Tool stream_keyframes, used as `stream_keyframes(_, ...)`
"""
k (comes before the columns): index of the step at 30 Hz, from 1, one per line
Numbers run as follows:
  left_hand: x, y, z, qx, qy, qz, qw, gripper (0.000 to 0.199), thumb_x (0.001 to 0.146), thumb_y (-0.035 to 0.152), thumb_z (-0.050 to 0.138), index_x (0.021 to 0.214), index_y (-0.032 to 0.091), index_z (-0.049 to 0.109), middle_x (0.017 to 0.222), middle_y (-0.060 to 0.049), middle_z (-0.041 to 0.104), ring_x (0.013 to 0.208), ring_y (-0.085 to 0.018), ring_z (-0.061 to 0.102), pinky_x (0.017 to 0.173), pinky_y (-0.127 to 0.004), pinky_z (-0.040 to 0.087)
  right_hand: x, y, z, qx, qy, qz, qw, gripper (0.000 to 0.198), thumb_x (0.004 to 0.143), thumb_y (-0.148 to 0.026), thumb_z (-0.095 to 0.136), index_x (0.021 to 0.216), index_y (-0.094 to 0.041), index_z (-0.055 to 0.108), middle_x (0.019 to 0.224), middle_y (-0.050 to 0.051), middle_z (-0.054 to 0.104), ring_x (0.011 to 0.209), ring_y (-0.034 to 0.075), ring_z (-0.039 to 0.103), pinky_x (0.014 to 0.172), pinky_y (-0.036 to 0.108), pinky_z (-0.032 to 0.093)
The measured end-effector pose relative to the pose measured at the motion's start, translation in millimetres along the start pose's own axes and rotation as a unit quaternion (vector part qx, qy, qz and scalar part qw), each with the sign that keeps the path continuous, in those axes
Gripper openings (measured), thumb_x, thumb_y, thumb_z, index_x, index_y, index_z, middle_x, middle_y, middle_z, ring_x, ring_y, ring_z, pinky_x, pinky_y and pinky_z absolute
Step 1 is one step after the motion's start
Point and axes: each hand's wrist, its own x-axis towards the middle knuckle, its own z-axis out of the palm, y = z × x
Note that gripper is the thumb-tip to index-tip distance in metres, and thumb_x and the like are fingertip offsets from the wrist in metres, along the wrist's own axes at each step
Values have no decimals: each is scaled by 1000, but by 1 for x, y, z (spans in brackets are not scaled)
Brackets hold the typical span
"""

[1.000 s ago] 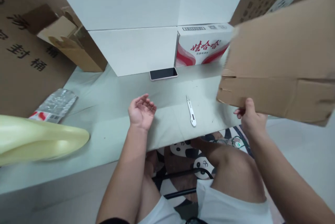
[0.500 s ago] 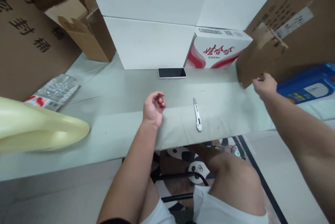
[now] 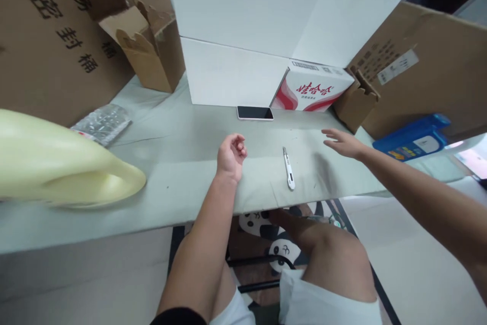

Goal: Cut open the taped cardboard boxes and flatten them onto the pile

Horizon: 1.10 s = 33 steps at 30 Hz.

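Observation:
My right hand (image 3: 342,143) hovers over the right side of the table, fingers stretched out and apart, with nothing in it. Behind it stands a small open brown carton (image 3: 355,102). A white utility knife (image 3: 288,169) lies on the cloth between my two hands, touched by neither. My left hand (image 3: 232,155) rests near the table's middle, its fingers loosely curled and no object visible in them. Beyond it, a phone (image 3: 254,113) with a dark screen lies against the foot of a white panel (image 3: 232,74).
A red-and-white carton (image 3: 314,89) stands at the back. Rightward are a blue jug (image 3: 414,140) and large cardboard (image 3: 411,66). A pale yellow curved object (image 3: 68,163), a clear plastic packet (image 3: 104,124) and an open brown box (image 3: 152,61) occupy the left of the cloth-covered table (image 3: 182,188).
My right hand has moved left, away from the small brown carton and blue jug, and its closed fingers have opened out. My left hand keeps its loose curl. The view has shifted.

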Motion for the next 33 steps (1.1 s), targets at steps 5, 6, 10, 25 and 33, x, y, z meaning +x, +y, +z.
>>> stream_keyframes(5,-9,17,-11,-35,27,8,999,16,72,25,58,59,16,57,51,6,39,42,-5,37,46,-17,27,18,-102,48,-39,-75,-142,986,35,82,-27,65,116,-20,70,130,15,68,115,30,70,100,52,60)
stream_keyframes(6,-10,20,-14,-40,31,14,999,16,72,25,58,59,16,57,51,6,39,42,-5,37,46,-17,27,23,-127,63,-45,-91,-182,978,37,82,-26,65,118,-21,70,129,14,68,114,29,70,98,49,62)
stream_keyframes(10,-9,39,-28,-64,49,41,996,16,73,24,56,59,16,56,52,6,39,43,-5,37,46,-18,27,45,-234,128,-59,-124,-387,912,40,85,-22,59,123,-18,68,127,16,66,105,27,71,88,44,64)
stream_keyframes(25,3,86,-57,-138,121,106,977,18,79,25,53,62,16,55,58,4,39,51,-7,34,53,-21,27,188,-466,279,3,24,-379,925,13,75,-13,65,86,-20,66,136,13,60,133,32,57,122,54,41)
stream_keyframes(33,-5,78,-68,251,216,476,814,18,88,35,53,87,20,62,96,-8,57,95,-22,55,91,-39,45,116,-405,249,14,48,-452,891,25,81,-17,60,104,-20,68,128,12,67,111,28,67,104,45,56)
